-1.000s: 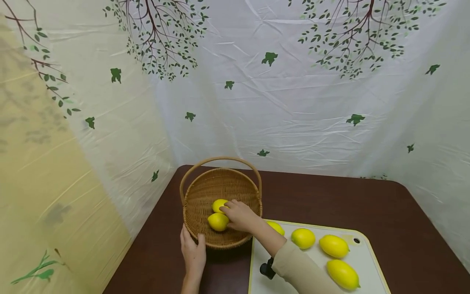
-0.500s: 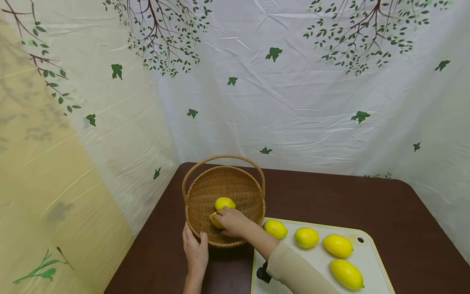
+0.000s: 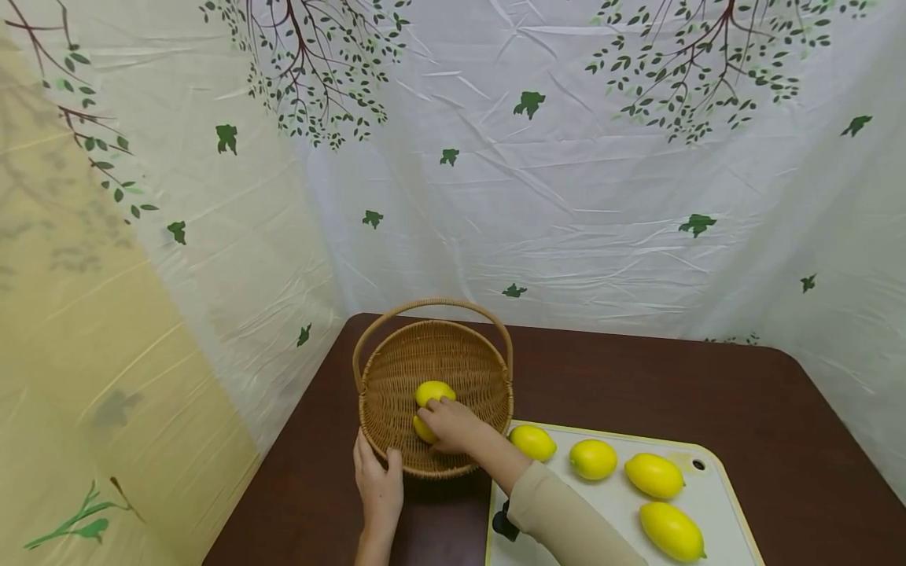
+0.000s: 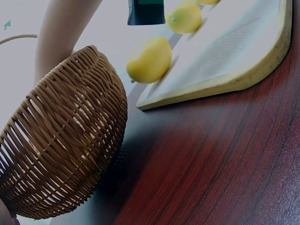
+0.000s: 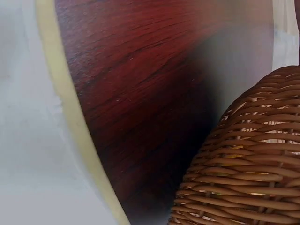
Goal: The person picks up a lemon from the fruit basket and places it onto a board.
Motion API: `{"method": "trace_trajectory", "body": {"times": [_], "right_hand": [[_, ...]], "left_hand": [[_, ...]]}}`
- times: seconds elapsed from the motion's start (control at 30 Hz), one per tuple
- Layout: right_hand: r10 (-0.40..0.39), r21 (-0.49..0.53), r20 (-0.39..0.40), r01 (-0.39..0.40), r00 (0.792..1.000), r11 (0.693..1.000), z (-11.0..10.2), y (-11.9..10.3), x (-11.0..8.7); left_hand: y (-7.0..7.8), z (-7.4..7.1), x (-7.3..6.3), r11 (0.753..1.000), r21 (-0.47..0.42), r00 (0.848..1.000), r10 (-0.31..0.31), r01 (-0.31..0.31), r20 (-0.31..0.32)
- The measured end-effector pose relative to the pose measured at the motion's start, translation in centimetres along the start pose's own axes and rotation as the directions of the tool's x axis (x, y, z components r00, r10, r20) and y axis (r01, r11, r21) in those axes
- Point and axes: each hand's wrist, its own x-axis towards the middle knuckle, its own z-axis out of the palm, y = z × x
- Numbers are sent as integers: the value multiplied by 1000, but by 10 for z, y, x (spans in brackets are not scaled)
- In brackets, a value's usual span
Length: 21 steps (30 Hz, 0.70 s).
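Note:
A brown wicker basket [image 3: 425,350] with an arched handle leans with its mouth toward me in the head view. At its front left rim my left hand [image 3: 381,486] holds it, thumb at the rim and fingers along the outer side. My right hand [image 3: 453,426] reaches inside, fingers curled over a yellow lemon [image 3: 422,429] that it mostly hides. Just above that, a second lemon [image 3: 435,392] lies against the weave. The left wrist view shows the basket's woven side [image 4: 70,136] close up; in the right wrist view the weave [image 5: 243,183] covers the right hand.
Right of the basket lies a white cutting board [image 3: 587,534] with a yellowish edge, bearing several lemons [image 3: 654,475]. A black device [image 3: 505,522] sits at the right wrist. The dark wooden table [image 3: 637,377] ends at leaf-printed hanging sheets [image 3: 566,181].
My right hand has come down from the upper lemon onto the lower one, which now shifts slightly right under its fingers. The left hand keeps its hold on the basket.

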Motion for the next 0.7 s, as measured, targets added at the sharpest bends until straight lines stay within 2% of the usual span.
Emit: {"method": "trace_trajectory", "body": {"times": [0.17,0.33,0.7], "right_hand": [[33,39,7,-33,999,999,3,3,-4],[68,88,45,-72,997,993,8,6,-8],[31,158,82,-44,996,986,3,11,-16]], "left_hand": [[0,2,-1,1000,4,1000,20,-20,-14],[-1,3,-2,999,-2,999,39,-39,-22],[0,1,-2,999,-13,999,48,-48,-19]]}}
